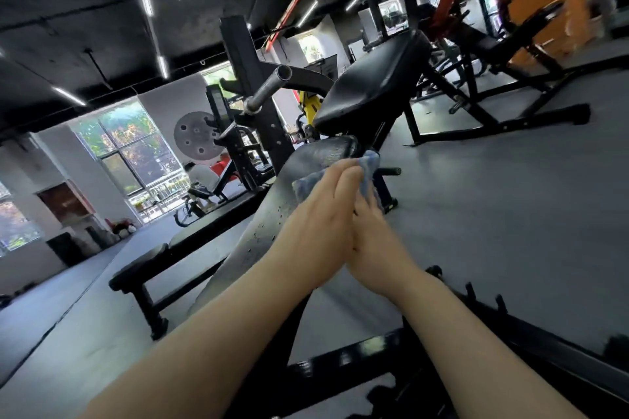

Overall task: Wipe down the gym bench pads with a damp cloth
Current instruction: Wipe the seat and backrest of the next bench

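Fingers of your left hand (320, 211) are lying straight and flat over the damp cloth (366, 167), pressing it down onto the long bench pad (272, 214). Your right hand (371, 245) is lying close against the left, its fingers reaching onto the cloth at the pad's right edge; whether they are curling round the fabric you cannot tell from here. The cloth is sitting bunched near the pad's far end, just short of the seat pad (371, 85). It is looking soft, limp and light, so it is likely to ride up or fold unless you are spreading your palm across its middle. The pad's vinyl is showing droplets and a wet sheen, so expect it to be slick yet firm under pressure. A barbell sleeve (269, 87) is jutting out beyond, to the left of the seat pad.
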A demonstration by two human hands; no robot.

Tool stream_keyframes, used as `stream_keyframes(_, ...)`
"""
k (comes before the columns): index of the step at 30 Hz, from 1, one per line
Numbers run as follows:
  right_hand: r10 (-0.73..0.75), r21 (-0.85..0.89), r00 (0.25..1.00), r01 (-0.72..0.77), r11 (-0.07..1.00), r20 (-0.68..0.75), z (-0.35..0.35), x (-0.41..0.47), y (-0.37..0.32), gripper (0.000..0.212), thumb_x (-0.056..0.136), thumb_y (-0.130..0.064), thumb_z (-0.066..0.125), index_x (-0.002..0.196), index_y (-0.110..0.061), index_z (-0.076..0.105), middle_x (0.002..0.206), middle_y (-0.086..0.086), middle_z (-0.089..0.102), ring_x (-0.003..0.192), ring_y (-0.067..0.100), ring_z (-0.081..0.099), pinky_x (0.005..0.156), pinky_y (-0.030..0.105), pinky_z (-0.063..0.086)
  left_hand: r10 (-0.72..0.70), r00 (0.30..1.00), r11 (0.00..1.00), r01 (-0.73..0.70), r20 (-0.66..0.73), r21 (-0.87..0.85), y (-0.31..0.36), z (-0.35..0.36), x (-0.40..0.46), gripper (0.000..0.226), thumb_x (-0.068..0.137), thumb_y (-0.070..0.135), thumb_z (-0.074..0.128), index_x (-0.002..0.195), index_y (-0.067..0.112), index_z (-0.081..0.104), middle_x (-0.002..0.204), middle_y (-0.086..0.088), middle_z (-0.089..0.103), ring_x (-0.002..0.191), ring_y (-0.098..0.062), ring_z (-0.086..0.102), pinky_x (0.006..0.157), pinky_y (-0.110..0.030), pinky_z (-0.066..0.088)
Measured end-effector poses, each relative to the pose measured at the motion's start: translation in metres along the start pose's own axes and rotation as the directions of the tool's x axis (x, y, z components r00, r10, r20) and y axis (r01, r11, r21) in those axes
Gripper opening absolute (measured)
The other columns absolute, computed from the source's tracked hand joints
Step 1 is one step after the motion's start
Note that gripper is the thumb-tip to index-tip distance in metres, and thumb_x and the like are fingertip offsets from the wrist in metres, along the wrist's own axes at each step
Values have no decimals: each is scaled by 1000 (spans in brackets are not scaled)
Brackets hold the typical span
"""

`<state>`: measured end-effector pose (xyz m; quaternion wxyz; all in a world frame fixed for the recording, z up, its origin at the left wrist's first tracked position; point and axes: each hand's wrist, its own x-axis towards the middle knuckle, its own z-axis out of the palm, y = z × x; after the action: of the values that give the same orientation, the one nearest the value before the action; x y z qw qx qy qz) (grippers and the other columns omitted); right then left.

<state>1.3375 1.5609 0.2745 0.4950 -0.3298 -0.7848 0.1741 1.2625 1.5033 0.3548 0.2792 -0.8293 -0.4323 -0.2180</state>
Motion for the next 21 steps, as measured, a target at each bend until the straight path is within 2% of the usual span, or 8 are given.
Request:
stream_keyframes(3, -16, 63, 997, 21, 998, -79, -8, -6, 15, 60, 90, -37, 39, 148, -32, 25, 159, -13, 3, 147, 15, 3, 114, 44, 28, -92, 969, 990, 64, 231, 123, -6, 17, 0, 59, 95, 11, 38, 148, 2, 14, 157, -13, 9, 145, -19, 8, 110, -12, -2)
stream_keyframes(5, -3, 91, 987, 18, 996, -160, -11, -11, 24, 61, 90, -30, 43, 148, -32, 24, 157, -17, 10, 144, 10, 17, 111, 42, 33, -107, 961, 965, 39, 256, 258, -10, 30, -4, 58, 94, 24, 27, 146, -1, 19, 155, -19, 15, 144, -29, 14, 118, -36, 15)
stream_keyframes(7, 31, 91, 975, -11, 996, -219, -12, -16, 27, 65, 90, -16, 50, 148, -32, 26, 153, -23, 12, 139, 7, 27, 105, 35, 39, -126, 956, 923, 16, 263, 385, -10, 43, -7, 60, 90, 28, 29, 139, -5, 36, 146, -26, 33, 136, -38, 32, 108, -50, 33)
stream_keyframes(11, 182, 97, 957, -164, 982, -224, -11, -20, 26, 62, 91, -4, 46, 146, -30, 30, 152, -11, 26, 129, 9, 37, 89, 20, 38, -165, 954, 816, -12, 252, 578, -9, 48, 6, 71, 86, 40, 44, 142, -2, 33, 149, -24, 29, 137, -39, 30, 109, -47, 31)
stream_keyframes(13, 217, 119, 957, -197, 973, -191, -12, -20, 27, 65, 92, -5, 45, 148, -29, 24, 151, -6, 30, 130, 15, 40, 97, 28, 40, -187, 934, 770, -53, 304, 636, -10, 51, 16, 76, 92, 40, 41, 148, 2, 8, 155, -22, 3, 143, -38, 7, 115, -45, 13)
stream_keyframes(15, 249, 52, 960, -244, 968, -125, -13, -20, 30, 72, 93, -6, 45, 150, -33, 10, 156, -3, 20, 134, 21, 35, 102, 38, 40, -207, 927, 723, -70, 312, 687, -7, 54, 25, 72, 98, 36, 33, 148, 4, -9, 155, -19, -15, 143, -36, -10, 116, -45, 2)
stream_keyframes(18, 333, -40, 939, -337, 941, -84, -16, -23, 34, 79, 93, -7, 44, 150, -38, -1, 158, 0, 7, 135, 28, 32, 101, 43, 40, -170, 940, 692, -100, 296, 715, -7, 60, 36, 65, 99, 30, 25, 147, 5, -12, 155, -18, -16, 143, -36, -12, 116, -46, 2)
stream_keyframes(21, 370, -22, 923, -374, 927, -105, -13, -25, 35, 74, 92, -4, 43, 150, -35, 10, 158, 0, 10, 136, 27, 30, 101, 45, 41, -157, 937, 653, -138, 312, 745, -7, 63, 46, 65, 99, 33, 25, 148, 7, -11, 156, -16, -13, 143, -34, -11, 116, -47, 1)
